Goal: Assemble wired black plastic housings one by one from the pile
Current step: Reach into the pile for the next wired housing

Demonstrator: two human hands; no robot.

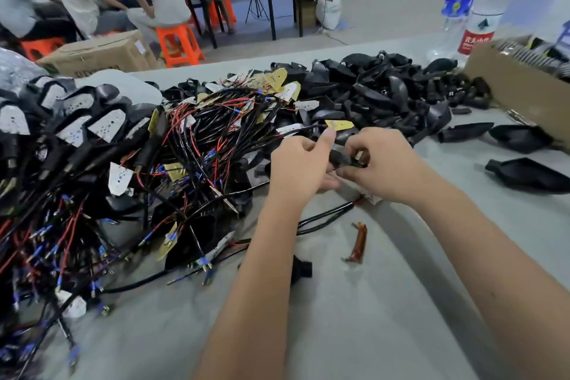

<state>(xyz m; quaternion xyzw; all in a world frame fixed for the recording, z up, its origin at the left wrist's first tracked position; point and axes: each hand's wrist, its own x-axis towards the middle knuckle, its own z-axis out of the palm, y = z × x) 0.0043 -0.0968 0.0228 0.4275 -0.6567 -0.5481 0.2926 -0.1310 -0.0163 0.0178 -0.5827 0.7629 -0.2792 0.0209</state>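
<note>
Both hands meet at the table's middle around one small black plastic housing [340, 158]. My left hand [297, 168] grips its left end with curled fingers, thumb raised. My right hand [381, 163] pinches its right end. A black cable [324, 215] with red leads runs out below the hands onto the table. To the left lies a big tangled pile of wired parts [191, 145] with red and black wires, blue terminals and small boards. Behind the hands lies a heap of empty black housings [385, 95].
Loose black shells [530, 174] lie at the right, near a cardboard box [521, 92]. Two water bottles [481, 6] stand at the back right. An orange-brown strip [359, 242] and a small black part [300, 268] lie on the grey table [385, 318]. People sit on orange stools behind.
</note>
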